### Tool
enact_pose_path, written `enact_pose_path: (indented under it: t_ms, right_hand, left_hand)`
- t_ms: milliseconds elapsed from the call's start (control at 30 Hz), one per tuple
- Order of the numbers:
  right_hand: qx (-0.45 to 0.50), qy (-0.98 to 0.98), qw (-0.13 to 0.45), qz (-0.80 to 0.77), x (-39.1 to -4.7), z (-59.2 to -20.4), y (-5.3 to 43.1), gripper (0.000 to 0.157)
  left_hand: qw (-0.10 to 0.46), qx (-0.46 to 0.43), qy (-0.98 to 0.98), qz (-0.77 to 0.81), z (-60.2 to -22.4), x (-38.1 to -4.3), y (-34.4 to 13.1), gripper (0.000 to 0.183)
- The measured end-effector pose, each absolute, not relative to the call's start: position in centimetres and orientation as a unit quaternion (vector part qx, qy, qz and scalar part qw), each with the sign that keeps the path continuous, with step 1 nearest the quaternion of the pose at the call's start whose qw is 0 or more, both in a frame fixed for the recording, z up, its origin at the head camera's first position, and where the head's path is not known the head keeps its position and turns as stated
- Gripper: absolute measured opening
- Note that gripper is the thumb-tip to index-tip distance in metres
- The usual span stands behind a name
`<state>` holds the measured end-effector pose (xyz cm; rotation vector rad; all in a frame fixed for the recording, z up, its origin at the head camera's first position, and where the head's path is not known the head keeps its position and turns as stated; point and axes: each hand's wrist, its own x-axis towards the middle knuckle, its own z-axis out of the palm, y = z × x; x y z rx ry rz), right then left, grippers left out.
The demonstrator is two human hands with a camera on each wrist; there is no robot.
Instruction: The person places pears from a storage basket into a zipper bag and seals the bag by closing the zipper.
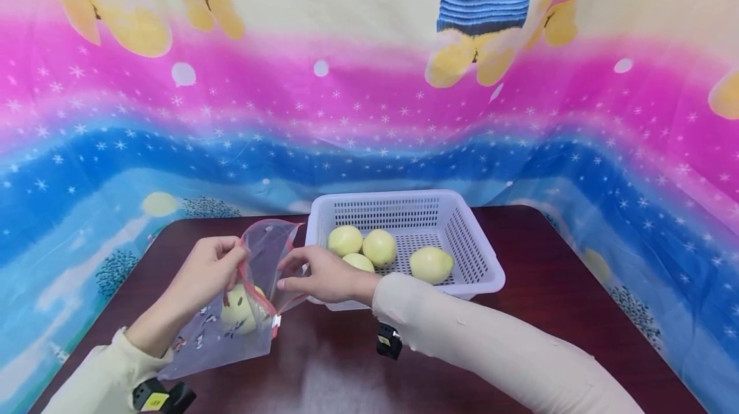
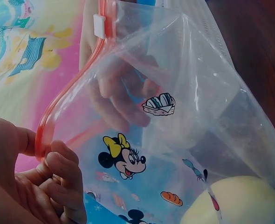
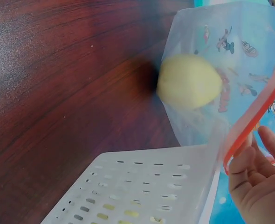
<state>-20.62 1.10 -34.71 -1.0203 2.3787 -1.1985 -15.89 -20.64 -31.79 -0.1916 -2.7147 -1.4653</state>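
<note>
A clear zip bag (image 1: 251, 346) with a red zipper edge, white slider and cartoon prints hangs open over the table at left. One pale yellow pear (image 3: 189, 81) lies inside, low in the bag. My left hand (image 1: 213, 266) pinches the red edge between thumb and fingers; the left wrist view shows this grip closely. At the bag's mouth is my right hand (image 1: 329, 276), its thumb and fingers apart with no fruit between them. Through the film, its loosely bent fingers (image 2: 112, 105) show in the left wrist view. They lie close beside the red edge.
A white perforated plastic basket (image 1: 487, 273) stands right of the bag, holding several pears (image 1: 432, 265). The bag's mouth is close to its left wall. Both rest on a dark red-brown table (image 1: 543, 311), with a printed cloth (image 1: 369, 112) hanging behind.
</note>
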Motion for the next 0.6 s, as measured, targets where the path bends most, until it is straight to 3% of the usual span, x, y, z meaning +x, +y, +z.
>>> enact_pose_path:
  t_ms: [200, 600]
  right_hand:
    - [-0.357, 0.810, 0.130, -0.447, -20.9, -34.4, 1.6, 0.026]
    - [-0.347, 0.800, 0.116, -0.476, -21.2, -33.4, 2.9, 0.023]
  left_hand:
    - [0.047, -0.061, -0.882, -0.466, -31.6, -15.9, -20.6, 0.030]
    - [0.031, -0.058, -0.876, -0.478, -31.8, -15.9, -20.4, 0.031]
